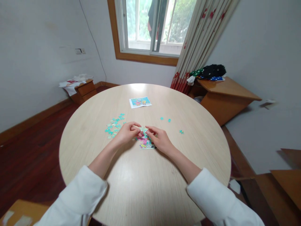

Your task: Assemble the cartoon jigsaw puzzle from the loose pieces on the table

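A partly assembled jigsaw puzzle (146, 145) lies in front of me, with pink, yellow and teal parts showing. Both hands cover its sides and upper part. My left hand (128, 133) is at its upper left, fingers curled and pinched on what looks like a small dark-pink puzzle piece (140, 134), half hidden by the fingertips. On the opposite side, my right hand (161, 139) rests over the puzzle's right part, thumb and index finger slightly apart at its surface. Left of my left hand spreads a pile of loose teal and pale puzzle pieces (113, 128).
The round wooden table (145, 194) holds a printed picture sheet (140, 102) beyond my hands. Three loose teal pieces (181, 131) lie apart on the right. Past the table's edge stand a wooden cabinet (229, 89) with cloths on top and a patterned curtain (199, 37).
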Available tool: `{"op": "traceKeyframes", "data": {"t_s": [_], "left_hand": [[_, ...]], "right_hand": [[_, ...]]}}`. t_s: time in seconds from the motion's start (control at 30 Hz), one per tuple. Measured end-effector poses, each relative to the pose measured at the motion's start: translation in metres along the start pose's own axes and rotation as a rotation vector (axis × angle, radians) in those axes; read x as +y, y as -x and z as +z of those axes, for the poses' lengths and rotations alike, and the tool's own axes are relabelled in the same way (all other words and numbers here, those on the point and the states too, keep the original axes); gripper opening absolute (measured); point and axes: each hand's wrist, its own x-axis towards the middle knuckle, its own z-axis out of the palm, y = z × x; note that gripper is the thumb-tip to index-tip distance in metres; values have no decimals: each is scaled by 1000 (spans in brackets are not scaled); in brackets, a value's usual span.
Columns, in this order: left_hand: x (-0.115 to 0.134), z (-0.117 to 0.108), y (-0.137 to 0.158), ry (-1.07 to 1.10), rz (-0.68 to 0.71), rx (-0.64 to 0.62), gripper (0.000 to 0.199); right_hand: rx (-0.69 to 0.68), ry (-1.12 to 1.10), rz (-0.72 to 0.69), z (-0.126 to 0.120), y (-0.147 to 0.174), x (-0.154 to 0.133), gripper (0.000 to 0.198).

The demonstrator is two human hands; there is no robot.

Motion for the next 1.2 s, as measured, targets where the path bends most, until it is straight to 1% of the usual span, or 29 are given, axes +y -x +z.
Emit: {"op": "traceKeyframes", "data": {"t_s": [0.13, 0.27, 0.37, 0.43, 0.5, 0.6, 0.67, 0.73, 0.87, 1.07, 1.2], "left_hand": [[-3, 9, 3, 3, 57, -73, 20], [-5, 14, 5, -8, 72, -84, 21], [-5, 12, 3, -34, 78, -66, 18], [-4, 5, -2, -68, 115, 5, 16], [-5, -4, -6, -160, 168, 134, 13], [-8, -17, -13, -428, 260, 316, 12], [-12, -23, -16, -614, 317, 373, 14], [-17, -26, -19, -767, 367, 368, 17], [-27, -27, -26, -944, 378, 318, 23], [-32, -26, -33, -1099, 360, 252, 25], [-31, -22, -34, -1123, 331, 245, 23]], "right_hand": [[7, -67, -1, 3, -1, -1, 31], [39, -119, 9, 4, -3, 2, 25], [65, -172, 24, 3, -4, 4, 23], [84, -191, 41, 2, -5, 6, 25], [99, -189, 55, 0, -6, 8, 28], [111, -172, 59, -1, -7, 10, 31], [113, -160, 52, -2, -7, 10, 30], [118, -155, 42, -2, -7, 11, 29], [117, -145, 27, -2, -7, 10, 29], [115, -114, 23, -4, -7, 11, 29], [114, -106, 25, -3, -7, 11, 29]]}}
